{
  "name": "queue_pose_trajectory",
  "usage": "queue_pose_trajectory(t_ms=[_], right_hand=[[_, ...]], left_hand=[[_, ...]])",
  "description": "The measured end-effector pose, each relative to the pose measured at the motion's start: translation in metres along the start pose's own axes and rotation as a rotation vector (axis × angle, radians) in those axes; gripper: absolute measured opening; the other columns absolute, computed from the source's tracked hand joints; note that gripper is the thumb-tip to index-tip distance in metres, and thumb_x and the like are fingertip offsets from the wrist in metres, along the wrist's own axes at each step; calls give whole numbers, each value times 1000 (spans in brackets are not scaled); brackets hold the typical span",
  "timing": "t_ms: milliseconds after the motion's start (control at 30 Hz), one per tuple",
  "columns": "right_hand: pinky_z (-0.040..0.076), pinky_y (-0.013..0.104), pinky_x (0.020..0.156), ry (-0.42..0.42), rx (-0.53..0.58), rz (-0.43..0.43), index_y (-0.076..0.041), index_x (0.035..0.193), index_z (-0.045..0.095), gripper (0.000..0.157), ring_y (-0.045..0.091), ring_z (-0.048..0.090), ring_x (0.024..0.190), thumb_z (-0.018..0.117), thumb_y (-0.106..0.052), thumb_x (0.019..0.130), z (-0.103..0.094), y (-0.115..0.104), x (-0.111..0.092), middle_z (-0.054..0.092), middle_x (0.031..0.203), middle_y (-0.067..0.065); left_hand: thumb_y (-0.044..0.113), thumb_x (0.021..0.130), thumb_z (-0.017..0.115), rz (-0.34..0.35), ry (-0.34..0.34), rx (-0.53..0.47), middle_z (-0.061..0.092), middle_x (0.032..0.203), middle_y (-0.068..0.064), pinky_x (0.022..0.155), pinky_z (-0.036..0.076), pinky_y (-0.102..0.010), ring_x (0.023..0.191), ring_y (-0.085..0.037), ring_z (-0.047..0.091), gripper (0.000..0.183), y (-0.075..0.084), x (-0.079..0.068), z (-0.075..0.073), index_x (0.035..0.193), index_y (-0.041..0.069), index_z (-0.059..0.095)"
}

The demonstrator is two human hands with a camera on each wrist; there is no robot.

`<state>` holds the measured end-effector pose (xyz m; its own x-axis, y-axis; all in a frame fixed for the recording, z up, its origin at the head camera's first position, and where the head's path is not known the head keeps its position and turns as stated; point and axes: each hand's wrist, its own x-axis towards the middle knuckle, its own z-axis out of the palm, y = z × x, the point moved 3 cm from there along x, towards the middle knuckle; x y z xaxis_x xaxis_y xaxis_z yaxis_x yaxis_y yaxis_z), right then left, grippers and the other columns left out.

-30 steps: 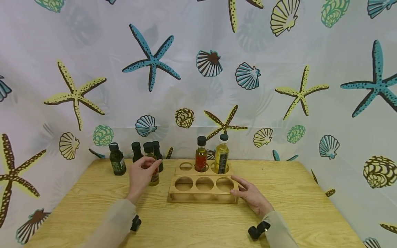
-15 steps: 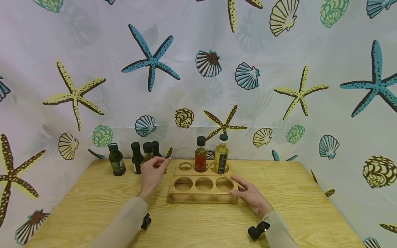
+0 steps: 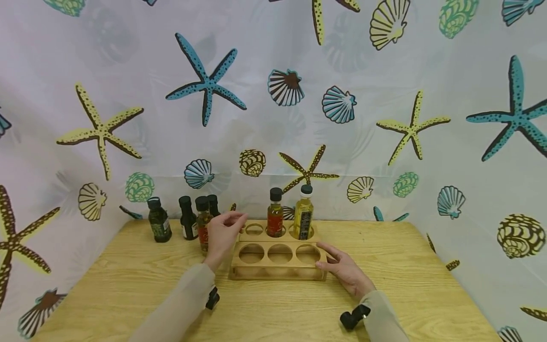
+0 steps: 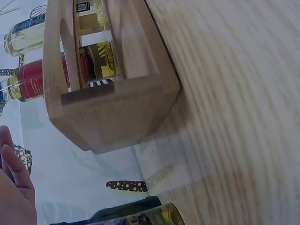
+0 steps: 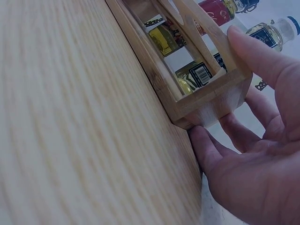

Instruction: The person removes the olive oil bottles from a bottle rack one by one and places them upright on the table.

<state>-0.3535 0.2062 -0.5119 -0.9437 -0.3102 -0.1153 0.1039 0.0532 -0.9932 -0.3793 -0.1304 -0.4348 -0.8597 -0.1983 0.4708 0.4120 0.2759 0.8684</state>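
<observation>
A two-tier wooden bottle rack [image 3: 279, 273] with round holes stands mid-table. Two bottles sit in its back row: a red-labelled oil bottle [image 3: 275, 221] in the middle hole and a yellow oil bottle [image 3: 302, 222] in the right one. My right hand [image 3: 348, 274] holds the rack's right end, thumb at the upper front corner, other fingers against the end panel [image 5: 216, 107]. Beside the back left hole, my left hand [image 3: 223, 237] hovers with loosely bent fingers and nothing in them; the left wrist view shows those fingers [image 4: 16, 171] apart from the rack.
Left of the rack stand another red-labelled bottle [image 3: 202, 228], partly behind the left hand, and dark bottles [image 3: 188, 221], one [image 3: 213, 205] mostly hidden. A dark green bottle [image 3: 159, 223] stands farther left. A patterned curtain [image 3: 265, 137] hangs behind the table.
My left hand has moved right, from in front of the red-labelled bottle on the table to the rack's left side. The right hand stays at the rack's right end.
</observation>
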Motion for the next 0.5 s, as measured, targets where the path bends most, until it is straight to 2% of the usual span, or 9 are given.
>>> queue_pose_trajectory(t_ms=[100, 200, 300, 400, 500], right_hand=[[22, 56, 118, 2, 5, 0, -22, 149, 43, 68, 44, 6, 150, 74, -18, 89, 0, 1, 1, 12, 165, 9], [21, 56, 118, 5, 6, 1, -22, 149, 44, 68, 43, 5, 150, 74, -18, 89, 0, 1, 1, 12, 165, 9], [21, 56, 118, 6, 6, 0, -22, 149, 44, 68, 43, 6, 150, 74, -17, 89, 0, 1, 1, 14, 165, 8], [21, 56, 118, 9, 5, 1, -21, 149, 44, 67, 43, 7, 150, 74, -18, 89, 0, 1, 1, 15, 164, 8], [21, 56, 118, 11, -4, 3, -21, 149, 44, 67, 43, 8, 149, 73, -18, 89, 1, 2, 1, 17, 164, 8]], left_hand=[[29, 88, 75, 0, -28, 9, 72, 83, -21, 58, 49, -24, 71, -32, 67, 19, 3, 1, 5, 96, 11, 77], [33, 87, 76, 11, -30, 34, 73, 84, -15, 61, 50, -25, 75, -30, 67, 23, 3, 3, 9, 97, 12, 77], [32, 87, 76, 5, -29, 68, 72, 87, -7, 66, 52, -28, 78, -20, 65, 23, 7, 5, 13, 101, 14, 77], [29, 88, 75, -26, -66, 76, 72, 93, -3, 70, 53, -31, 84, -17, 65, 21, 9, 7, 17, 104, 17, 75], [27, 89, 75, -71, -114, 47, 71, 98, -5, 72, 53, -31, 89, -19, 64, 24, 11, 8, 19, 110, 16, 73]])
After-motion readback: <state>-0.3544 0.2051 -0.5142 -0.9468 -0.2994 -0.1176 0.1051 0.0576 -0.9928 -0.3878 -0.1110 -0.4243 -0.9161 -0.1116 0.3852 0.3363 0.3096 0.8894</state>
